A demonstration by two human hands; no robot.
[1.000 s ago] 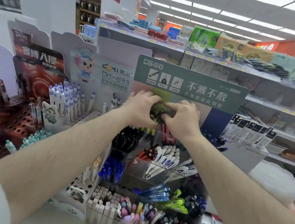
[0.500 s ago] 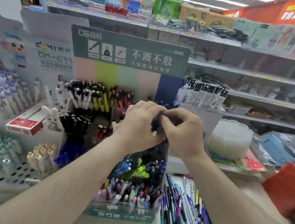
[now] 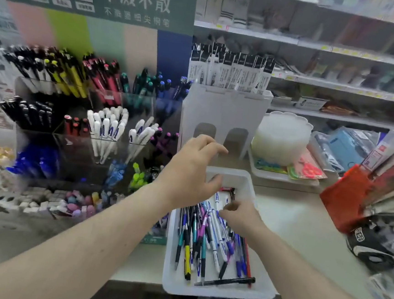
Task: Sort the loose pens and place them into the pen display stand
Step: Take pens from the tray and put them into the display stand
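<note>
A white tray (image 3: 260,290) at the counter's front edge holds several loose pens (image 3: 204,240) in white, blue, teal, purple, yellow and black. The clear tiered pen display stand (image 3: 77,139) on the left holds pens sorted by colour under a green sign. My left hand (image 3: 189,172) hovers above the tray's far end, fingers loosely spread and holding nothing. My right hand (image 3: 240,216) is down in the tray with its fingertips bunched on the pile near a white pen (image 3: 216,244). Its fingers hide whether a pen is pinched.
A white box of packaged refills (image 3: 225,118) stands just behind the tray. A stack of translucent lids (image 3: 283,135) sits to its right, with a red bag (image 3: 344,198) and packaged goods further right. Store shelves (image 3: 316,83) run behind.
Both hands left the display stand and dropped towards the tray. The view swung down and right. My right hand went down into the loose pens; my left hand opened above the tray.
</note>
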